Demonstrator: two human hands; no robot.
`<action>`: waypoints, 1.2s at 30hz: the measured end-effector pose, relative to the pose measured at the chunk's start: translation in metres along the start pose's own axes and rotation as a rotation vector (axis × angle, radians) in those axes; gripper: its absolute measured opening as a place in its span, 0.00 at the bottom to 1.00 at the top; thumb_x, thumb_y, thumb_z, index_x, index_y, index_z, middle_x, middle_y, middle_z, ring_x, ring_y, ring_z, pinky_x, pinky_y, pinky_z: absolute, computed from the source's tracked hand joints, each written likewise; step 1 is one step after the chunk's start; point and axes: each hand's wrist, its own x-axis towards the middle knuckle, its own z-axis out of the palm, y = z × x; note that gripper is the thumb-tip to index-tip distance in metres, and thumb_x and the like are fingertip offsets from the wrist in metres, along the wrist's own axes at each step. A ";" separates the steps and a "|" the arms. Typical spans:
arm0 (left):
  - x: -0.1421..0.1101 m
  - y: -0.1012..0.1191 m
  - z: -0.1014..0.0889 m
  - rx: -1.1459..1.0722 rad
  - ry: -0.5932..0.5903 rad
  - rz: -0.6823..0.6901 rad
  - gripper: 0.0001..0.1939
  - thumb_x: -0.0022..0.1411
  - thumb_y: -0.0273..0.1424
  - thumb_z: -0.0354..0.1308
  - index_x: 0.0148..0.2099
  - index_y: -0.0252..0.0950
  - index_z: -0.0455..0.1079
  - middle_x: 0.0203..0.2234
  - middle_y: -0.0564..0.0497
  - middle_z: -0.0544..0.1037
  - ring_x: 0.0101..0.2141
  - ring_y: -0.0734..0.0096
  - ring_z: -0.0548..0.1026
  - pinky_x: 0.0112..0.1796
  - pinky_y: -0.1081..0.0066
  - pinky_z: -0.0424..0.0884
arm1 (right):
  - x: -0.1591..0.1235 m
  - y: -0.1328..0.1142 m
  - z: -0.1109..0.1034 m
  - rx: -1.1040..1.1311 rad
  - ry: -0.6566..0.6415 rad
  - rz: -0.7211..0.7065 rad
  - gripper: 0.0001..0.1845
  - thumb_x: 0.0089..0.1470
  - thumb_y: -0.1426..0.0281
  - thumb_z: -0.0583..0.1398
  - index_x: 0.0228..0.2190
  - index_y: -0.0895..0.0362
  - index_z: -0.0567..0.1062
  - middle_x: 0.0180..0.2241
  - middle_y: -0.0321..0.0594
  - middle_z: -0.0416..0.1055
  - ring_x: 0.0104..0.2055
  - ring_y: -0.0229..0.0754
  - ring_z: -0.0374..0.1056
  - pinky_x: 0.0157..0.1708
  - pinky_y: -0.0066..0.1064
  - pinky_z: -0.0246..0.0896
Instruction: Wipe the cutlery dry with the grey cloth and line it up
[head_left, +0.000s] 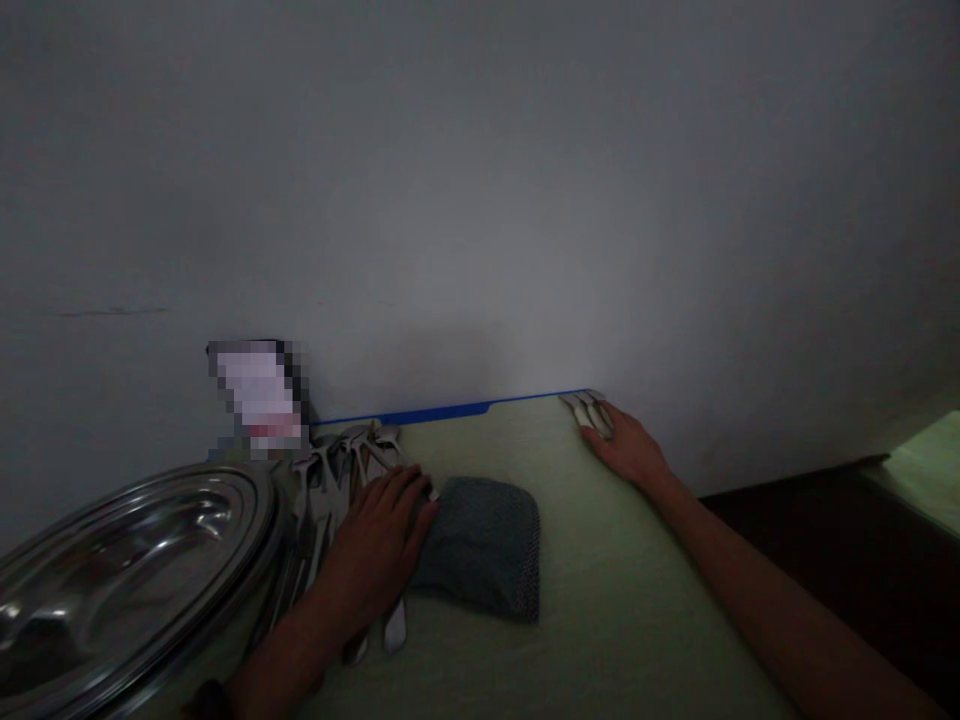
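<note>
By the wall [480, 220], level the forks [580, 410] in your closed right hand [630, 450], your open left hand [375, 550] light on the cutlery [394, 626]

Shiny oval metal trays [262, 490]: cut off by the left and bottom edges. Upright dark-edged panel [259, 385]: pixelated, content unreadable. Jumbled silver cutlery [394, 628]: middle portion hidden by left hand [379, 530], piece count indeterminate. Silver forks [583, 408]: handles mostly covered by right hand [628, 445]. Grey-green fabric cloth [484, 545]: left side partly hidden. Dark wristband [212, 700]: cropped at bottom, detail lost. Dark area, lower right: too dim to resolve.
</note>
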 end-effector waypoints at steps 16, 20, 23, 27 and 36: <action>-0.001 -0.005 0.001 -0.081 0.029 -0.074 0.17 0.65 0.30 0.41 0.51 0.33 0.65 0.46 0.44 0.68 0.48 0.60 0.65 0.50 0.58 0.61 | -0.060 -0.099 -0.009 0.248 0.028 -0.534 0.21 0.53 0.61 0.53 0.46 0.57 0.67 0.47 0.48 0.63 0.51 0.46 0.57 0.50 0.41 0.53; -0.004 -0.004 -0.004 -0.038 0.037 -0.105 0.17 0.64 0.30 0.42 0.52 0.37 0.65 0.41 0.44 0.68 0.45 0.60 0.66 0.46 0.59 0.64 | -0.087 -0.140 -0.003 0.306 -0.278 -0.771 0.21 0.47 0.60 0.58 0.44 0.53 0.69 0.43 0.44 0.65 0.46 0.46 0.59 0.49 0.41 0.54; -0.007 -0.003 -0.006 -0.016 0.042 -0.128 0.16 0.63 0.29 0.45 0.51 0.36 0.66 0.39 0.44 0.68 0.42 0.60 0.67 0.44 0.59 0.65 | -0.074 -0.134 0.010 0.282 -0.270 -0.734 0.18 0.47 0.67 0.58 0.43 0.54 0.71 0.42 0.44 0.66 0.45 0.46 0.60 0.47 0.42 0.55; -0.010 -0.003 -0.006 -0.013 0.040 -0.147 0.17 0.62 0.31 0.47 0.52 0.36 0.65 0.42 0.43 0.68 0.45 0.58 0.65 0.46 0.56 0.63 | -0.044 -0.113 0.026 0.221 -0.171 -0.575 0.17 0.47 0.73 0.55 0.42 0.57 0.72 0.42 0.47 0.68 0.45 0.47 0.62 0.46 0.43 0.58; -0.009 0.005 -0.013 -0.233 0.018 0.017 0.13 0.64 0.33 0.46 0.49 0.43 0.67 0.45 0.50 0.70 0.48 0.62 0.63 0.52 0.56 0.57 | -0.047 -0.126 0.037 0.125 -0.120 -0.544 0.29 0.54 0.56 0.50 0.51 0.63 0.66 0.52 0.50 0.64 0.54 0.52 0.58 0.54 0.46 0.52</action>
